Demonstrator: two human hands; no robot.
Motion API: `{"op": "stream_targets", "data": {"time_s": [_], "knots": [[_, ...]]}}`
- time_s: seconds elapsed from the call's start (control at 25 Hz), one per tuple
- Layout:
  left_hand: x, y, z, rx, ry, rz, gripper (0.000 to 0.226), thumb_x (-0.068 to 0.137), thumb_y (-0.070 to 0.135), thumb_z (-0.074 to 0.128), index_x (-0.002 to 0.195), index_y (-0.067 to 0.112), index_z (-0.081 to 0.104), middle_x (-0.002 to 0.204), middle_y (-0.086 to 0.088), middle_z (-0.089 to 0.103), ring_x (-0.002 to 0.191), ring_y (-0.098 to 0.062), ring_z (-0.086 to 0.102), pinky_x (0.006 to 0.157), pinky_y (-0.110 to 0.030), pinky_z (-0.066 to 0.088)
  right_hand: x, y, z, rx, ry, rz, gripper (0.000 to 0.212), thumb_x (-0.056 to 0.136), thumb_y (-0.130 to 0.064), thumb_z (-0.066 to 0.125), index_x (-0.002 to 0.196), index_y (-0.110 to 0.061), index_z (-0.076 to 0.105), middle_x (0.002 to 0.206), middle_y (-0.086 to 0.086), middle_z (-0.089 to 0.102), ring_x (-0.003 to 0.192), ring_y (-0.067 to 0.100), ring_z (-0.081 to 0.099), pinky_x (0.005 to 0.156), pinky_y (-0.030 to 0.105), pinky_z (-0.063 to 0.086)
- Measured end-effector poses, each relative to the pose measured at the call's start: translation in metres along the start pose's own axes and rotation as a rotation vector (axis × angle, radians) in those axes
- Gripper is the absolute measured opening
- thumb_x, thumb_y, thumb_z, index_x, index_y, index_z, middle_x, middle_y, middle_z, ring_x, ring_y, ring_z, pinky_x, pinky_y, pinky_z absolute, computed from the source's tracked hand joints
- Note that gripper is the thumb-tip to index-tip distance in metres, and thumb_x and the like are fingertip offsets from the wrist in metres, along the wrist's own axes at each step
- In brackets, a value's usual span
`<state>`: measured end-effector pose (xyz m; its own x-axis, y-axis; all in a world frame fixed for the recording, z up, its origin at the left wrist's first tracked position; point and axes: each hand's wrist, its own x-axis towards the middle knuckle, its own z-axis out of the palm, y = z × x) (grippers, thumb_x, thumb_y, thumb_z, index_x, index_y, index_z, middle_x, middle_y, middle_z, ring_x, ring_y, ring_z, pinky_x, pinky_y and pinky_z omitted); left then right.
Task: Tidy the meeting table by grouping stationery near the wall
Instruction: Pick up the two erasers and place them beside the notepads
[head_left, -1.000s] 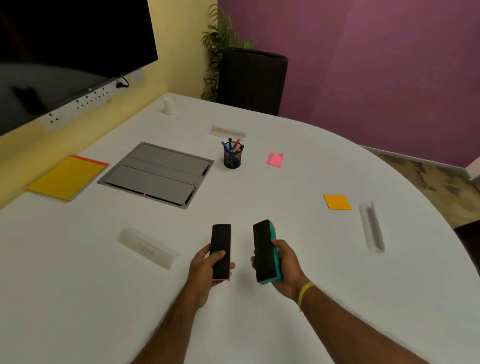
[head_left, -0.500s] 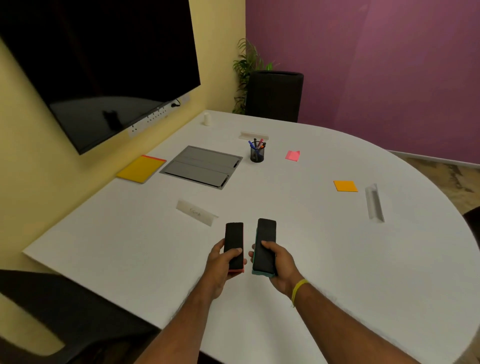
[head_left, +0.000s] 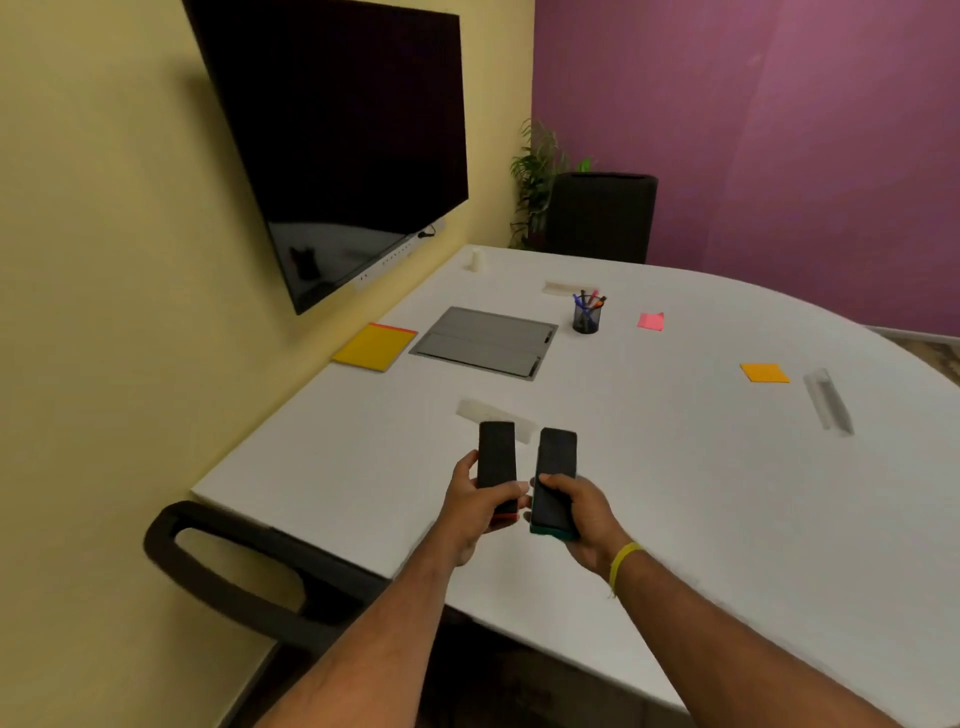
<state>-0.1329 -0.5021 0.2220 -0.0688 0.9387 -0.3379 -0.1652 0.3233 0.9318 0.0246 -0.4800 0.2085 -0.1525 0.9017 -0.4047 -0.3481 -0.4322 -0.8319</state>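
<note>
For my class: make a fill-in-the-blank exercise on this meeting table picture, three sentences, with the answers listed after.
1. The left hand grips the eraser with the ___ base.
2. The pen holder stands nearest the ___ sticky note.
3. The right hand, wearing a ___ wristband, grips the teal-based eraser.
Missing words: red; pink; yellow.

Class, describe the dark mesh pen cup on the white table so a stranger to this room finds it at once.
Find the large black screen on the yellow wall; on the white table below lies a flat grey panel. Right of its far corner stands the dark mesh pen cup, with a pink sticky note to its right. Unlike those flat neighbours, it stands upright, holding coloured pens.
</note>
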Motion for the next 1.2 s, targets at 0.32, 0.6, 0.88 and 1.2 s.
{"op": "stream_targets", "data": {"time_s": [0.32, 0.6, 0.88, 1.2], "knots": [[0.011, 0.018, -0.115, 0.095, -0.108, 0.009, 0.1, 0.067, 0.018, 0.089, 0.146, 0.024, 0.028, 0.122, -0.008, 0.06, 0.1, -0.023, 0.068, 0.077, -0.034, 0.061, 0.001, 0.042, 0.112, 0.02, 0.061, -0.043, 0.023, 0.088, -0.011, 0.064, 0.11, -0.008, 0.059, 0.096, 0.015, 0.068, 0.085, 0.028, 0.065, 0.064, 0.036, 0.057], [0.059, 0.04, -0.185, 0.184, -0.082, 0.033, 0.101, 0.069, 0.02, 0.087, 0.148, 0.025, 0.024, 0.127, -0.008, 0.058, 0.106, -0.025, 0.065, 0.08, -0.033, 0.06, 0.066, 0.064, 0.18, 0.062, -0.041, -0.026, 0.033, 0.089, -0.013, 0.062, 0.122, -0.009, 0.058, 0.112, 0.022, 0.066, 0.095, 0.031, 0.064, 0.067, 0.033, 0.056], [0.114, 0.062, -0.255, 0.175, -0.014, 0.005, 0.092, 0.069, 0.023, 0.087, 0.143, 0.022, 0.032, 0.12, -0.008, 0.061, 0.1, -0.024, 0.068, 0.075, -0.03, 0.06, 0.12, 0.083, 0.242, 0.137, -0.048, 0.061, 0.032, 0.089, -0.011, 0.063, 0.12, -0.009, 0.056, 0.113, 0.023, 0.062, 0.098, 0.033, 0.062, 0.08, 0.041, 0.058], [0.232, 0.058, -0.347, 0.139, -0.097, -0.109, 0.071, 0.076, 0.022, 0.082, 0.135, 0.016, 0.044, 0.113, -0.012, 0.066, 0.086, -0.025, 0.074, 0.082, -0.04, 0.06, 0.211, 0.11, 0.313, 0.236, 0.179, 0.094, 0.037, 0.089, -0.021, 0.06, 0.125, -0.012, 0.051, 0.121, 0.025, 0.059, 0.097, 0.032, 0.06, 0.073, 0.038, 0.057]]}}
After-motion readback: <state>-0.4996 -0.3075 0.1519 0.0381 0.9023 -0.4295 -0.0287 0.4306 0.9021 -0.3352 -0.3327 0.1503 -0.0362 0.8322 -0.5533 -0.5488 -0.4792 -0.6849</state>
